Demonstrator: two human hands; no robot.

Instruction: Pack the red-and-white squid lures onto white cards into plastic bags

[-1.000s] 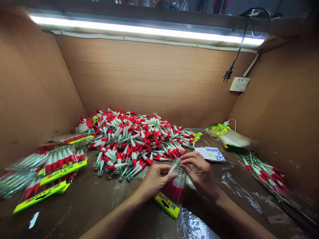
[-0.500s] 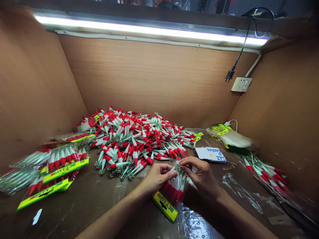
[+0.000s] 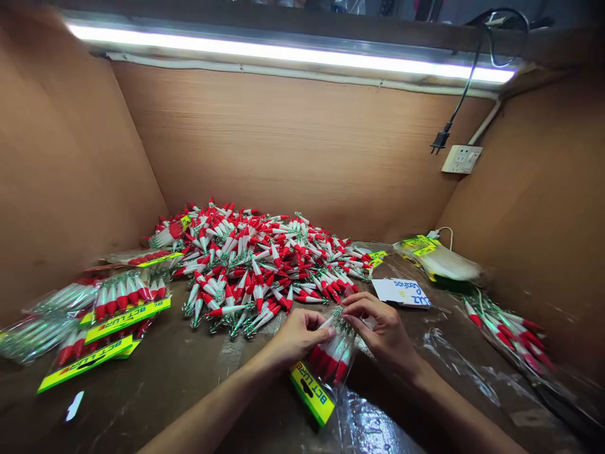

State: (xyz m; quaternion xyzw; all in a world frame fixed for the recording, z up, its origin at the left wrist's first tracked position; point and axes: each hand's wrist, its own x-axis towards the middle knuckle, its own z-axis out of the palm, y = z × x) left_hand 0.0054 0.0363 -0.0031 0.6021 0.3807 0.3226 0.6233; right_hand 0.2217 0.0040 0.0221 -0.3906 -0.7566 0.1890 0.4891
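Note:
A clear plastic bag of red-and-white fishing lures (image 3: 333,356) lies in front of me, its yellow "BCT LURE" header card (image 3: 312,392) toward me and the lures' green hook ends away from me. My left hand (image 3: 302,337) pinches the bag's far end from the left, thumb against the fingers. On the other side, my right hand (image 3: 378,325) has its thumb and fingers closed at the hook ends. Exactly what each fingertip grips is partly hidden. Just beyond my hands spreads a large pile of loose red-and-white lures (image 3: 255,265).
Filled lure bags (image 3: 125,296) are stacked at the left. To the right lie a handwritten white card (image 3: 401,292), a stack of packaging (image 3: 439,261) and more lures (image 3: 510,331). A black plug (image 3: 440,139) hangs near the wall socket (image 3: 462,159). Wooden panels enclose three sides.
The view has shifted slightly. Both hands stay at the bag's far end, with only small finger movements. The bag has hardly moved.

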